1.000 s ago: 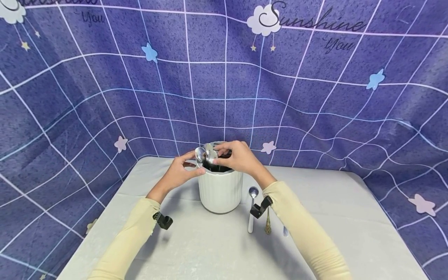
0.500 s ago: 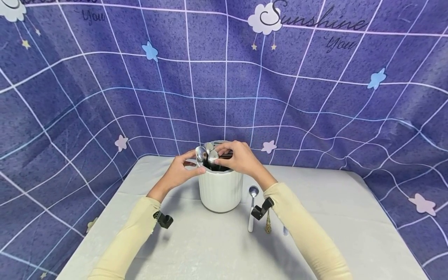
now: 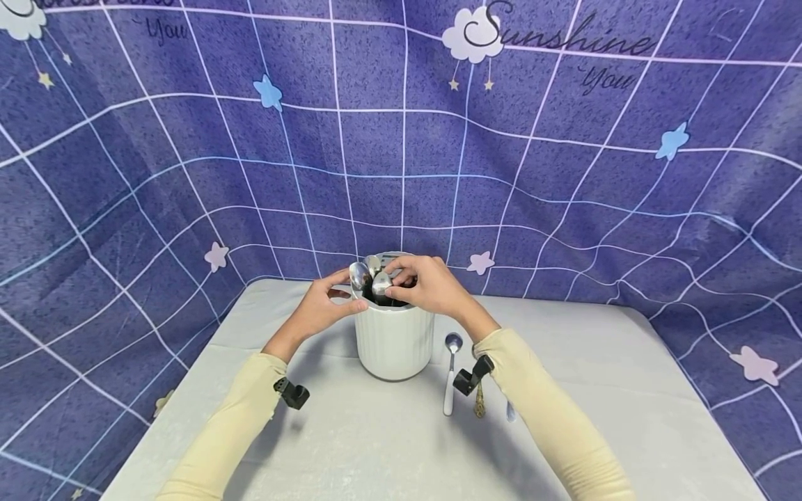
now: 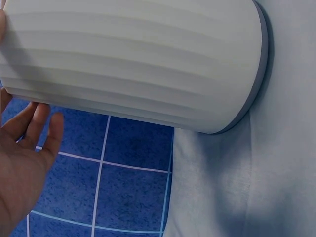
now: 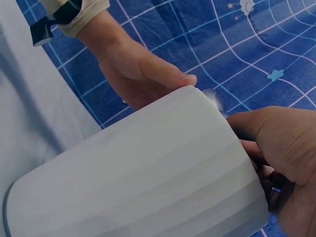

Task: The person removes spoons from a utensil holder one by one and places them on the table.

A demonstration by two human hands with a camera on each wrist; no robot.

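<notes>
A white ribbed utensil holder (image 3: 395, 342) stands upright at the back of the table, spoon bowls rising above its rim. My left hand (image 3: 319, 307) grips its left side at the rim, thumb in front; in the left wrist view its fingers (image 4: 35, 123) touch the wall. Over the opening, my right hand (image 3: 432, 282) pinches a metal spoon (image 3: 381, 285) near its bowl. Another shiny spoon (image 3: 359, 276) leans at the left rim, and a further spoon (image 3: 374, 264) shows behind. Handles inside are hidden by the wall.
Right of the holder lies a spoon with a white handle (image 3: 448, 400). Beside it are an ornate gold handle (image 3: 480, 405) and a pale handle end (image 3: 511, 414), partly covered by the right sleeve. A purple grid-patterned cloth (image 3: 401, 139) hangs right behind the table (image 3: 351, 445).
The pinched spoon's bowl has shifted slightly right and turned, as the right hand's fingers moved a little. The left hand and holder have stayed in place.
</notes>
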